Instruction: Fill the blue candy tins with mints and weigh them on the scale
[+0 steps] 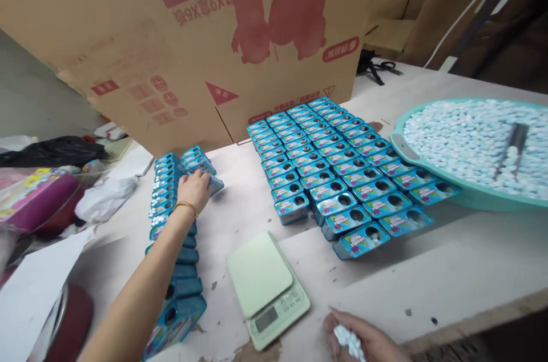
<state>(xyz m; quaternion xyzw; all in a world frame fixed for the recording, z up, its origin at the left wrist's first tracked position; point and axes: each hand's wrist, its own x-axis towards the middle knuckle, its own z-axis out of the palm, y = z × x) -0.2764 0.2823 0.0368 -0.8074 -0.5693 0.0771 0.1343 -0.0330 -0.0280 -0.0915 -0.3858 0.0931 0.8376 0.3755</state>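
My left hand [196, 189] reaches to the far left of the table, fingers closed round a small blue box [216, 185] beside a short row of similar boxes [197, 157]. A longer row of blue boxes [165, 179] runs under and along my left forearm. Cupped low at the front, my right hand [374, 344] holds a small heap of white candies [349, 340]. Between the hands lies a pale green kitchen scale [261, 273], its plate bare. To its right, a large block of blue boxes [321, 162] shows round holes on top; the nearest box has white pieces in its hole.
A turquoise basin [483, 197] full of white candies, with metal tongs [514, 148] in it, stands at the right, overlapping some boxes. A big cardboard box [192, 65] blocks the back. Bags and a purple package [43, 202] crowd the left. Black scissors [385, 66] lie behind.
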